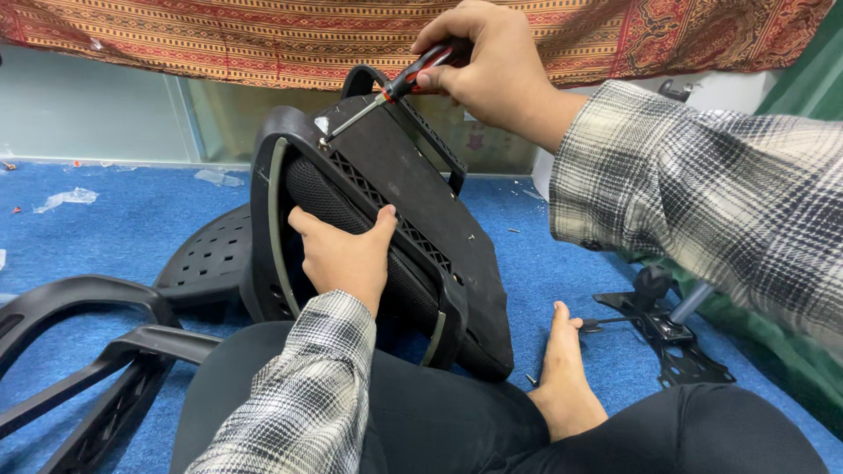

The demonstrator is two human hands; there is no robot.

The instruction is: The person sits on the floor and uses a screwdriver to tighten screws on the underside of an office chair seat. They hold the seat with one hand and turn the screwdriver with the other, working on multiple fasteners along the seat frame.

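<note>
Head view, looking down over crossed legs in dark trousers onto blue carpet [105, 219] with a short, nubby pile.

Propped on edge against the lap: a black chair seat [413, 219], tilted, underside turned up and to the right. Smooth, matte hard-plastic base plate; ribbed lattice strip along its side; woven mesh cushion bulging at the left edge, trimmed by a thin grey-green band.

Left hand [344, 256], in a checked flannel sleeve, clamped on the seat's cushioned edge, thumb spread up against the plate, fingers wrapped around out of sight.

Right hand [487, 66], same checked sleeve, closed in a fist around the red-and-black handle of a screwdriver [391, 92]. Slim steel shaft angled down-left, tip touching the upper corner of the seat's plate.

Bottom left: curved black plastic armrest [79, 351], glossy, lying flat on the carpet. Behind the seat, a perforated black plastic backrest panel [211, 254], dotted with small round holes.

Right: bare foot [562, 369] resting on the carpet, just beside a flat black metal bracket [676, 342] with cut-outs and a short silver post.

Top: patterned woven cloth [263, 39] in red, orange and gold stripes hanging over a frosted glass panel. Scraps of clear plastic wrap [66, 199] scattered at far left.
</note>
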